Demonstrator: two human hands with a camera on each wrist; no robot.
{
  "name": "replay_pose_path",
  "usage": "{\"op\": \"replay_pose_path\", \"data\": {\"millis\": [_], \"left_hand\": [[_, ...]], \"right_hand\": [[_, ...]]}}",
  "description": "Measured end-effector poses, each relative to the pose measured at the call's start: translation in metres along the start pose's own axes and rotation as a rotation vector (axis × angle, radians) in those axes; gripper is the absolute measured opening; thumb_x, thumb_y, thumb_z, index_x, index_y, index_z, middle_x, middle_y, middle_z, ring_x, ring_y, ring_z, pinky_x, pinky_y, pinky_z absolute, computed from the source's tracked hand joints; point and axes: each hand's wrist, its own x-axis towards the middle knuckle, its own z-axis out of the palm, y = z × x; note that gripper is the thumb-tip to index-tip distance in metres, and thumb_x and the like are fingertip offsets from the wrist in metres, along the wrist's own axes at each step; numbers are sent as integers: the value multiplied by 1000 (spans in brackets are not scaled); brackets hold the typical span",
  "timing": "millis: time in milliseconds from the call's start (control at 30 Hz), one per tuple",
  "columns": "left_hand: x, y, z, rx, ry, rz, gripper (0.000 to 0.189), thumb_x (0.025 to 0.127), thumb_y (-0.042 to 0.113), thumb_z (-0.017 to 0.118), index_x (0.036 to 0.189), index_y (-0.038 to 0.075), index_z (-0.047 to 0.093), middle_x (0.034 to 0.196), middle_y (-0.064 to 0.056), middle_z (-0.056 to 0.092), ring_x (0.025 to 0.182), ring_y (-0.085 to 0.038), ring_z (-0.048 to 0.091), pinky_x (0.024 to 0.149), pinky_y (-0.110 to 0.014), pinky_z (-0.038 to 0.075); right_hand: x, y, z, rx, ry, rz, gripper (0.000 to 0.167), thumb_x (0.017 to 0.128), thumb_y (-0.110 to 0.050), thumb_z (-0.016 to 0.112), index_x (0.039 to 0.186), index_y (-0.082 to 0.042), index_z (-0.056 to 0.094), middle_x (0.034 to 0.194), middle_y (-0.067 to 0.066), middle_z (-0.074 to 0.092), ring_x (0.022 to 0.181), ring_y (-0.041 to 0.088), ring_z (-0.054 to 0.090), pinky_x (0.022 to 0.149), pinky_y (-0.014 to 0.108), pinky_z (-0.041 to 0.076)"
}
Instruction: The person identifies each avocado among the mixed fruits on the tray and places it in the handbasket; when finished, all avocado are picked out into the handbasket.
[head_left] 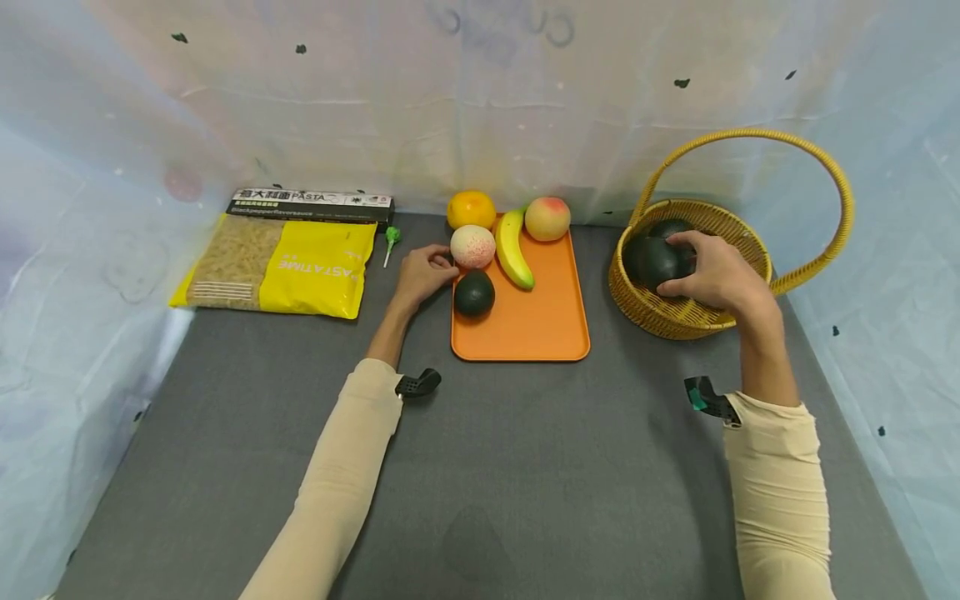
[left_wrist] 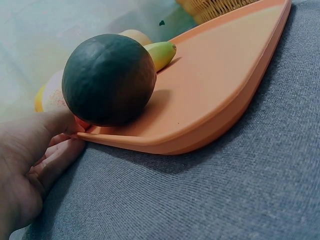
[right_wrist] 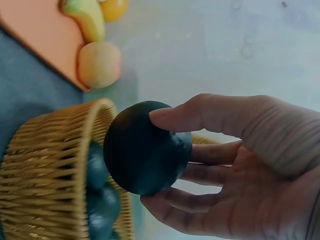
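My right hand [head_left: 716, 271] holds a dark green, round avocado [right_wrist: 142, 150] over the wicker basket [head_left: 637, 310], thumb on one side and fingers on the other. More dark green avocados [right_wrist: 102, 212] lie inside the basket. At the left, my left hand [head_left: 423, 273] pinches the left rim of the orange tray [head_left: 525, 333] between thumb and fingers. Beside that hand, another avocado [head_left: 474, 293] sits on the tray. Behind it are a speckled pale peach [head_left: 472, 247], an orange [head_left: 471, 207], a banana [head_left: 513, 254] and a blushed peach [head_left: 547, 218].
A yellow pasta bag [head_left: 315, 267] lies at the back left, with a black pasta box [head_left: 311, 206] behind it. A green lollipop [head_left: 392, 236] lies next to them. The basket's tall handle [head_left: 836, 179] arches up at the right. Pale curtains [head_left: 525, 108] surround the grey table [head_left: 495, 467].
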Motion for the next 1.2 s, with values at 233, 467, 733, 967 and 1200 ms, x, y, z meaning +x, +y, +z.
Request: {"op": "replay_pose_path", "data": {"millis": [233,467,733,967,1200], "left_hand": [[0,0,-1,-6,5,9,43,87,19,77,128,4,71,91,-8,70,71,-6,61,73,-20,49],[-1,0,0,4,-1,12,44,87,19,76,128,4,71,93,-10,71,72,-7,61,73,-20,49],[1,0,-2,3,19,23,43,87,19,76,127,4,72,91,-9,72,69,-4,61,72,-18,49],[2,1,-2,1,24,29,42,86,19,77,126,4,72,91,-9,72,69,-5,61,72,-20,49],[0,1,0,-14,14,13,42,87,18,77,126,4,72,91,-8,71,70,-6,61,73,-20,50]], "right_hand": [[15,16,14,2,-107,8,77,91,-12,75,155,6,37,149,39,43,130,53,46,104,67,42],[24,24,30,2,-143,-49,53,96,-5,65,146,6,52,143,38,53,133,54,50,99,61,48],[30,25,36,-8,-85,-74,42,94,3,61,135,7,55,142,40,50,135,57,45,105,67,43],[25,29,39,22,-51,-34,33,95,-7,65,124,5,54,137,35,54,136,55,48,107,67,42],[19,31,38,17,-26,-28,30,95,-8,68,121,4,57,139,37,56,134,54,51,107,66,42]]}}
